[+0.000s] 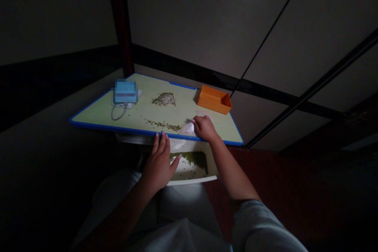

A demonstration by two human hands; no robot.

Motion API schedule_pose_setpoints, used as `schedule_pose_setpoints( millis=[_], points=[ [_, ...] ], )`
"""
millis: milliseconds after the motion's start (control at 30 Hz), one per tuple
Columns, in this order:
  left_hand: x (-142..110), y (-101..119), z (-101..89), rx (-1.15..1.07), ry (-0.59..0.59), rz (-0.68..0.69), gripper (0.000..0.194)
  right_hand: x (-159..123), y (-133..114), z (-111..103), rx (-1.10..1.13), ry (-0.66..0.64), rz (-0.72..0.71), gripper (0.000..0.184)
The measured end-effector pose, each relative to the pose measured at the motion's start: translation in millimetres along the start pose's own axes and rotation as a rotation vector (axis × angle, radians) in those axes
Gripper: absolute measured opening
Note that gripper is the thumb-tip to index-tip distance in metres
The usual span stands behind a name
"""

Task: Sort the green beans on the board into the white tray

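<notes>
Right hand (204,127) closed on a pale rounded piece (187,128) at the desk's (144,83) near edge, right beside a trail of green grains (165,125)! Left hand (159,165) spread open over the white bin (193,180), fingertips by the desk edge, more grains (198,158) below. Farther back, a speckled heap (165,99) lies left of the orange box (213,102).

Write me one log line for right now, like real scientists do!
left hand: at blue edge of tabletop | right hand: holding whitish piece | green grains: in white tub, on tabletop | orange box: tabletop's right side
</notes>
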State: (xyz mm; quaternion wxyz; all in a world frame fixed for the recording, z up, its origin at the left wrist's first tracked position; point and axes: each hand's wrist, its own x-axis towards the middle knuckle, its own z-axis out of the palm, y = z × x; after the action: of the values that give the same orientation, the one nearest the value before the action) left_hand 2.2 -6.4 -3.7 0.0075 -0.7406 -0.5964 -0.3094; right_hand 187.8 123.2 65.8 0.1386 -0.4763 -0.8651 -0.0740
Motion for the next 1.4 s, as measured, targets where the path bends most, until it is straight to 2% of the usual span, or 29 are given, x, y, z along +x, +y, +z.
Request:
schedule_pose_setpoints(
  millis=[300, 500, 667, 767, 867, 967, 1100, 1300, 1400],
  points=[
    [-0.9, -1.4, 2.0, 0.011, 0.008, 0.002, 0.071, 2.9, -16.9, -7.3, -0.044, -0.061, 0.001, 0.026],
    [-1.4, -2.6, 4.4, -0.003, 0.029, 0.009, 0.071, 4.3, -19.9, -7.6, -0.131, -0.079, 0.091, 0.024],
    [-1.5, -2.2, 4.4, -0.007, 0.039, 0.014, 0.071, 5.8, -11.8, -4.7, -0.179, -0.048, 0.258, 0.022],
    [-1.5, -2.1, 4.0, 0.001, 0.023, 0.013, 0.071, 5.1, 0.3, -3.2, -0.132, 0.013, 0.398, 0.023],
    [-1.5, -2.4, 3.9, 0.009, 0.023, 0.008, 0.071, 2.2, 13.8, -2.6, -0.074, 0.112, 0.587, 0.035],
    [-1.6, -3.0, 4.3, 0.024, 0.025, 0.008, 0.071, -1.4, 22.2, -2.5, -0.045, 0.109, 0.685, 0.037],
    [-1.9, -4.1, 5.8, 0.034, 0.038, 0.018, 0.071, -3.8, 22.9, -2.7, -0.04, 0.026, 0.624, 0.029],
    [-2.0, -5.2, 6.9, 0.017, 0.052, 0.025, 0.07, -2.4, 12.8, -5.0, -0.136, -0.127, 0.448, 0.029],
    [-1.5, -4.7, 5.4, 0.016, 0.045, 0.025, 0.07, -0.7, 7.2, -6.5, -0.19, -0.16, 0.408, 0.03]
  ],
)
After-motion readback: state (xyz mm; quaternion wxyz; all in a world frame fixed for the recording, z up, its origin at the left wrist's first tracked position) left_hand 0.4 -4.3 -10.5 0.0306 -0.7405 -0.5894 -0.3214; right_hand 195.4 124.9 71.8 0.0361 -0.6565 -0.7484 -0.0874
